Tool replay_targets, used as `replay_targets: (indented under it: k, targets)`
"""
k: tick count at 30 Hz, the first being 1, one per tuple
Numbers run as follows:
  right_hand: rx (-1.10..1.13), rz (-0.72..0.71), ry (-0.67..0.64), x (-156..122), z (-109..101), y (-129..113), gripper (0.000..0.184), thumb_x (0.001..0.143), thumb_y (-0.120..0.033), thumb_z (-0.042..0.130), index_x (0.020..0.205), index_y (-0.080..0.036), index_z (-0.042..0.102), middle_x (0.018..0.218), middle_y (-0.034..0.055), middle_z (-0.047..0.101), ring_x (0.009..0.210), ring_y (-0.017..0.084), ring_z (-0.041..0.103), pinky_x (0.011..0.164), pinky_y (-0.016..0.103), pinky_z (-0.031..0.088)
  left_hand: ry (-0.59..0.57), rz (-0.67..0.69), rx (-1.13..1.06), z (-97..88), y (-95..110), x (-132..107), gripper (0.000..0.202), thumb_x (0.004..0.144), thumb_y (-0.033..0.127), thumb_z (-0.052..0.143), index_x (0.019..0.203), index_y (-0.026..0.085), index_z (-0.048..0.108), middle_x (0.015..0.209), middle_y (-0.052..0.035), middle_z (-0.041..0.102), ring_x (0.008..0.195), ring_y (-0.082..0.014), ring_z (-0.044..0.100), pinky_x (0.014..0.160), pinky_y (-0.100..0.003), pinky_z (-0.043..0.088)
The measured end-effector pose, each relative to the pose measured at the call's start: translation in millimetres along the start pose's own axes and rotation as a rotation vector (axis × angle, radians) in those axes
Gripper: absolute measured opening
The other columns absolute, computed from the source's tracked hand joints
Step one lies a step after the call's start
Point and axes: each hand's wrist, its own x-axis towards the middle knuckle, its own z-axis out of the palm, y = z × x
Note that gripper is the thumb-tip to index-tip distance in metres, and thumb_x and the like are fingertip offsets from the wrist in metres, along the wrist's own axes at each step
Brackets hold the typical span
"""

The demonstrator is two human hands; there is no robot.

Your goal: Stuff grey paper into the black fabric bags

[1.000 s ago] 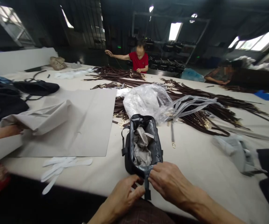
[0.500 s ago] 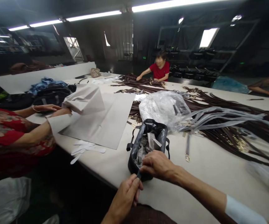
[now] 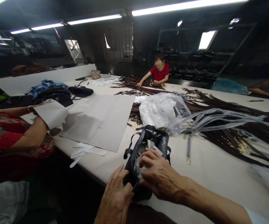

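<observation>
A small black bag [image 3: 153, 137] with a grey lining stands open on the pale table [image 3: 206, 168], near its front edge, stuffed with crumpled grey paper. My left hand [image 3: 116, 197] lies flat against the bag's near left side with its fingers stretched out. My right hand [image 3: 159, 174] curls over the bag's near rim, fingertips pressing down on the paper inside. A loose black strap hangs from the bag's left side.
Behind the bag lie a clear plastic bag [image 3: 163, 110], a heap of brown straps [image 3: 230, 124] and grey straps [image 3: 218, 118]. A large grey sheet [image 3: 102, 121] and white strips [image 3: 85, 151] lie left. A person in red [image 3: 8, 137] works at left; another person [image 3: 160, 71] sits across.
My left hand let go of the zipper pull and opened flat against the bag's side. My right hand moved onto the bag's opening. The person at left pulled the pale cloth back.
</observation>
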Motion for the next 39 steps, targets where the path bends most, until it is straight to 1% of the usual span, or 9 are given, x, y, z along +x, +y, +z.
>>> replay_targets:
  k: [2,4,9,16,22,26,30,36,39]
  targets:
    - [0.035,-0.059,0.014,4,-7,-2,0.015,0.086,-0.033,0.066,0.078,-0.021,0.069,0.142,0.0046,0.05,0.135,0.031,0.036,0.117,0.056,0.018,-0.035,0.028,-0.124,-11.9,3,1,0.028,0.095,0.034,0.043,0.105,0.026,0.068,0.152,-0.0084,0.04,0.145,-0.0327,0.03,0.114,-0.049,0.039]
    - [0.101,-0.057,-0.03,11,-10,-1,0.017,0.087,-0.035,0.067,0.079,-0.021,0.071,0.153,0.0033,0.037,0.143,0.032,0.024,0.119,0.059,0.014,-0.115,-0.021,-0.278,-24.7,5,5,0.032,0.096,0.039,0.041,0.095,0.024,0.07,0.154,-0.0064,0.037,0.143,-0.0308,0.035,0.113,-0.043,0.041]
    - [0.171,0.024,0.008,29,6,-1,0.009,0.084,-0.032,0.071,0.082,-0.024,0.073,0.129,0.0013,0.059,0.117,0.023,0.049,0.111,0.048,0.031,-0.133,-0.144,-0.391,-42.8,-7,11,0.046,0.097,0.045,0.038,0.072,0.02,0.067,0.143,-0.0069,0.054,0.136,-0.0307,0.044,0.11,-0.04,0.042]
    - [0.181,0.113,0.099,40,39,-16,0.018,0.088,-0.032,0.063,0.075,-0.021,0.07,0.119,0.0015,0.062,0.102,0.022,0.051,0.093,0.044,0.039,-0.077,-0.129,-0.253,-54.3,-32,0,0.034,0.096,0.036,0.04,0.106,0.026,0.071,0.129,-0.0067,0.064,0.117,-0.0221,0.061,0.103,-0.03,0.048]
    - [0.208,0.179,0.113,45,42,-14,0.015,0.087,-0.027,0.064,0.075,-0.022,0.071,0.122,0.0029,0.063,0.111,0.024,0.051,0.113,0.052,0.028,-0.06,-0.051,-0.201,-58.5,-41,8,0.037,0.099,0.032,0.035,0.092,0.022,0.07,0.111,-0.0069,0.068,0.102,-0.0186,0.065,0.09,-0.026,0.051]
    - [0.178,0.231,0.109,41,41,-17,0.013,0.086,-0.026,0.065,0.075,-0.022,0.071,0.125,0.0027,0.061,0.12,0.026,0.047,0.118,0.056,0.021,-0.133,-0.018,-0.189,-61.5,-43,15,0.034,0.1,0.032,0.034,0.09,0.022,0.065,0.098,-0.0042,0.067,0.087,-0.0155,0.063,0.08,-0.023,0.05]
    - [0.113,0.225,0.166,36,48,-28,0.013,0.087,-0.024,0.062,0.076,-0.021,0.068,0.127,0.0031,0.06,0.121,0.026,0.046,0.121,0.057,0.017,-0.22,0.028,-0.179,-72.7,-49,21,0.032,0.1,0.029,0.034,0.092,0.022,0.064,0.093,-0.0028,0.066,0.087,-0.0152,0.062,0.08,-0.022,0.047]
    - [0.115,0.308,0.168,39,48,-22,0.013,0.089,-0.026,0.062,0.079,-0.021,0.069,0.128,0.0054,0.06,0.118,0.025,0.051,0.12,0.055,0.021,-0.33,0.101,-0.147,-82.6,-59,38,0.032,0.099,0.025,0.033,0.092,0.022,0.064,0.092,-0.0018,0.065,0.086,-0.0151,0.062,0.08,-0.023,0.048]
    - [0.122,0.363,0.062,50,44,-7,0.015,0.089,-0.031,0.066,0.078,-0.022,0.071,0.126,0.0054,0.062,0.116,0.026,0.052,0.113,0.053,0.031,-0.216,0.139,0.017,-73.2,-62,49,0.026,0.095,0.02,0.037,0.088,0.02,0.063,0.103,-0.0057,0.067,0.094,-0.0189,0.064,0.088,-0.031,0.05]
